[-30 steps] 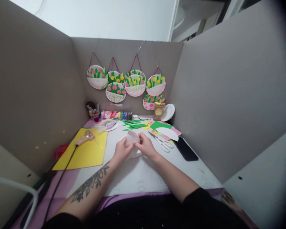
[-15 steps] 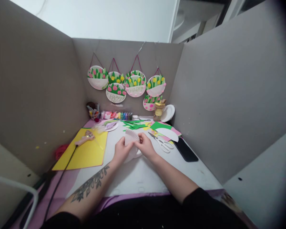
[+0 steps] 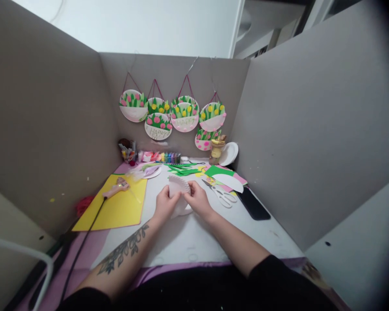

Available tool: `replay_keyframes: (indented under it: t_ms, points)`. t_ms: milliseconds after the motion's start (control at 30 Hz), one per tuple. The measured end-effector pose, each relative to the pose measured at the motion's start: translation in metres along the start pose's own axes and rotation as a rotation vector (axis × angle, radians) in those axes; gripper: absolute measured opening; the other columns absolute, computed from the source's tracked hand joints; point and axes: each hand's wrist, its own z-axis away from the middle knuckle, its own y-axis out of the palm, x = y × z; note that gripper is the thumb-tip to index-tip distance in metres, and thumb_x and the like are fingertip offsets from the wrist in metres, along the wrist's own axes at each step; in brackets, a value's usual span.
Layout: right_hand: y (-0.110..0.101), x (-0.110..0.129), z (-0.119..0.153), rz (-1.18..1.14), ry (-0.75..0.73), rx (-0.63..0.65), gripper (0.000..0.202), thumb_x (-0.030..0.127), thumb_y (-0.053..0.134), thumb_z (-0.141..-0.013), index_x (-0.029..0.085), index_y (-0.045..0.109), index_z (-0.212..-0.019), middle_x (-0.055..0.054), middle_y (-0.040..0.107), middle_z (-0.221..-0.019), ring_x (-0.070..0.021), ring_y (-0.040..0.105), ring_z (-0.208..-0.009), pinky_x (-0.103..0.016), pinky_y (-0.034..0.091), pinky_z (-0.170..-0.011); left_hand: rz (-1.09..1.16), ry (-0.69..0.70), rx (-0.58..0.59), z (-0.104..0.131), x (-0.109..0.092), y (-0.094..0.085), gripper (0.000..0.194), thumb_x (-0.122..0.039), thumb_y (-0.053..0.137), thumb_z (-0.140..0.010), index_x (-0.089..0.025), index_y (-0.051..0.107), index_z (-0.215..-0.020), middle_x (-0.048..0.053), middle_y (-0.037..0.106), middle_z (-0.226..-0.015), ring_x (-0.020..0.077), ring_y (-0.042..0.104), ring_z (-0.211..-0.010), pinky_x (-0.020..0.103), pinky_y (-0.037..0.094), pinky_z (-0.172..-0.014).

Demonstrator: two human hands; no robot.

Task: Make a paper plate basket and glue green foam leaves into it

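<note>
Left of the scissors (image 3: pixel 218 191), your left hand (image 3: pixel 164 203) and right hand (image 3: pixel 199 199) pinch the ridged white plate (image 3: pixel 176 185) in a closed grip; you're apparently shaping it, so next calls for gentle pressure.

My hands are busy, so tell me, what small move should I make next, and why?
Perhaps slide your right hand higher along the rippled white paper, because that hand and your left hand pinch close together, leaving the paper's top free above both.
</note>
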Motion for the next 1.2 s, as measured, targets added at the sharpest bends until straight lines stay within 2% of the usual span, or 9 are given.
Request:
replay_keyframes:
  t_ms: [167,467,700,867,1000,1200]
  points:
    - [0.0,-0.004,-0.001,-0.047,0.006,0.025,0.025,0.023,0.053,-0.073,0.019,0.056,-0.097,-0.002,0.064,-0.088,-0.0172,0.06,-0.079,-0.028,0.047,-0.072,0.05,-0.001,0.001,-0.001,0.002,-0.001,0.025,-0.037,0.063,-0.072,-0.015,0.059,-0.085,0.003,0.065,-0.081,0.0171,0.057,-0.073,0.025,0.043,-0.063]
    - [-0.004,0.011,0.001,0.104,0.006,-0.027,0.022,0.02,0.05,-0.07,0.018,0.057,-0.091,0.001,0.061,-0.08,-0.0149,0.054,-0.07,-0.026,0.043,-0.067,0.061,0.008,0.01,0.002,0.004,0.003,0.029,-0.037,0.064,-0.071,-0.014,0.061,-0.09,0.003,0.066,-0.083,0.0175,0.059,-0.075,0.026,0.044,-0.065]
    - [-0.005,0.004,0.0,-0.039,0.011,0.006,0.029,0.019,0.051,-0.069,0.018,0.057,-0.098,-0.002,0.063,-0.091,-0.0173,0.059,-0.081,-0.029,0.046,-0.075,0.184,-0.051,0.057,-0.005,0.006,0.002,0.037,-0.03,0.069,-0.065,-0.012,0.06,-0.096,0.008,0.068,-0.091,0.022,0.062,-0.084,0.031,0.048,-0.072]
    - [-0.005,0.0,0.0,-0.035,0.028,0.049,0.026,0.02,0.053,-0.068,0.019,0.057,-0.094,0.0,0.062,-0.085,-0.017,0.058,-0.078,-0.027,0.046,-0.071,0.258,-0.082,0.058,-0.005,0.007,0.002,0.041,-0.031,0.071,-0.063,-0.012,0.06,-0.098,0.01,0.069,-0.096,0.0236,0.063,-0.088,0.033,0.049,-0.076]
    - [-0.006,0.005,0.0,0.013,0.02,0.044,0.024,0.021,0.053,-0.068,0.019,0.058,-0.091,0.001,0.061,-0.082,-0.016,0.055,-0.073,-0.026,0.044,-0.068,0.23,-0.101,0.104,-0.005,0.007,0.003,0.045,-0.032,0.073,-0.062,-0.011,0.061,-0.099,0.011,0.07,-0.099,0.0258,0.064,-0.09,0.035,0.05,-0.077]
    - [-0.007,0.003,-0.001,0.025,0.009,0.056,0.021,0.021,0.051,-0.069,0.019,0.058,-0.089,0.002,0.06,-0.076,-0.0143,0.053,-0.067,-0.024,0.041,-0.063,0.146,-0.068,0.055,-0.004,0.005,0.0,0.039,-0.031,0.071,-0.063,-0.012,0.063,-0.095,0.01,0.071,-0.093,0.0249,0.064,-0.086,0.034,0.05,-0.074]
